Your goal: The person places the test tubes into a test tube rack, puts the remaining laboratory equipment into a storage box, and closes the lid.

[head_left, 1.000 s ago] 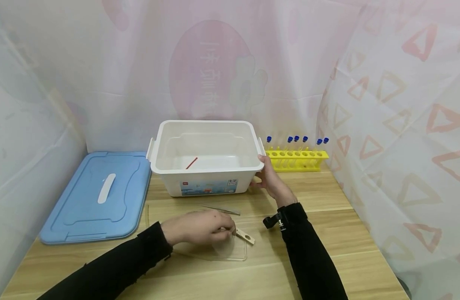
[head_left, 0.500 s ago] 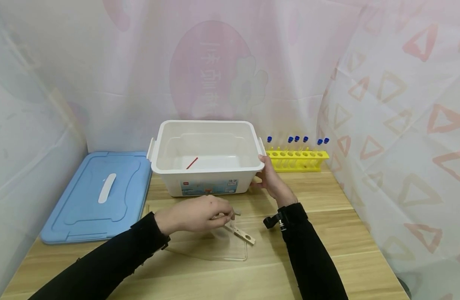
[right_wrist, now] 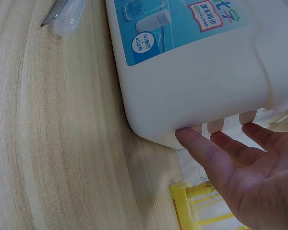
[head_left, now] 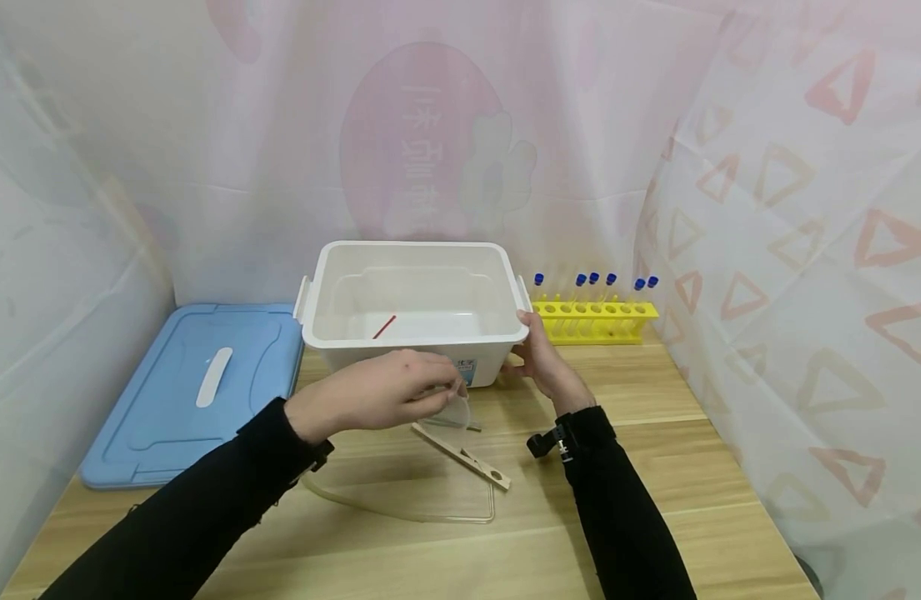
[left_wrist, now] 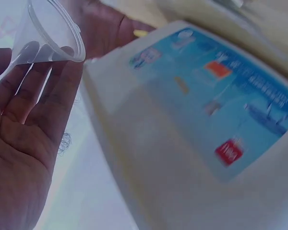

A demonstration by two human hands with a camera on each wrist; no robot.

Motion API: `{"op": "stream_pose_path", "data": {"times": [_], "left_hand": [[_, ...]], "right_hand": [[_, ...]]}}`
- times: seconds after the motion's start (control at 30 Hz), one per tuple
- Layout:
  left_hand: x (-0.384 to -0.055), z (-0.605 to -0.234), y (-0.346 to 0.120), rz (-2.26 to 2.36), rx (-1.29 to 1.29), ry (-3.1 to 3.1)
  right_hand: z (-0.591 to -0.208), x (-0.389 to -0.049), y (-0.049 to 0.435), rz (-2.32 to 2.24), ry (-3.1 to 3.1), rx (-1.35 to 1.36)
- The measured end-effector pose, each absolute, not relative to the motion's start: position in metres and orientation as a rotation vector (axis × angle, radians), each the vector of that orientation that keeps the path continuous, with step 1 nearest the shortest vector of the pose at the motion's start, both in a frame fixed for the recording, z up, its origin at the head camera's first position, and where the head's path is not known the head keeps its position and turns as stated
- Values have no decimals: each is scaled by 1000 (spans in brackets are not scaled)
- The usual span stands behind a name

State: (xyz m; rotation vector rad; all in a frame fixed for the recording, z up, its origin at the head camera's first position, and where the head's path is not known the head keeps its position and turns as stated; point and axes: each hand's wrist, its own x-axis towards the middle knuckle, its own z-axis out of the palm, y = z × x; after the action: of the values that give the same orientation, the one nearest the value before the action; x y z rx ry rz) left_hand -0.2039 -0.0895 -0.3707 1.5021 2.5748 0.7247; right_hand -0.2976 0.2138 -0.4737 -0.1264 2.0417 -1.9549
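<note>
In the head view my left hand [head_left: 385, 387] holds a clear plastic funnel [head_left: 454, 412] in front of the white bin [head_left: 490, 357], its fingers hiding most of the bin's printed label. Up close in the left wrist view, thumb and fingers pinch the funnel [left_wrist: 29, 43] by its cone, wide rim facing away from the palm. My right hand [head_left: 543, 358] is at the bin's right side, thumb at the rim by the handle. Its extended fingertips touch the outer wall in the right wrist view. Inside the bin lies a thin red stick [head_left: 383, 327].
On the table in front lie a wooden test tube clamp [head_left: 460, 456], a slim metal tool [head_left: 475, 427] and a bent tube [head_left: 400, 514]. A blue lid [head_left: 167, 400] is left of the bin. Right of it stands a yellow rack [head_left: 595, 333] with several blue-capped tubes.
My left hand has lifted the funnel off the spot by the wooden clamp and moved up and forward to the bin's front. The right hand stays at the bin.
</note>
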Motion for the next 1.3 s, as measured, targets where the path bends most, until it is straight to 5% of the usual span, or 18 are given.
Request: {"op": "stream_pose_path", "data": {"times": [0.67,1.3], "left_hand": [[-234,-316,-125,753,1390,2785],[-284,-314,-158,712,1298,2960]], "right_hand": [[-473,-298,213,-1954,2051,-88],[-471,-298,212,-1946,2044,-68]]}}
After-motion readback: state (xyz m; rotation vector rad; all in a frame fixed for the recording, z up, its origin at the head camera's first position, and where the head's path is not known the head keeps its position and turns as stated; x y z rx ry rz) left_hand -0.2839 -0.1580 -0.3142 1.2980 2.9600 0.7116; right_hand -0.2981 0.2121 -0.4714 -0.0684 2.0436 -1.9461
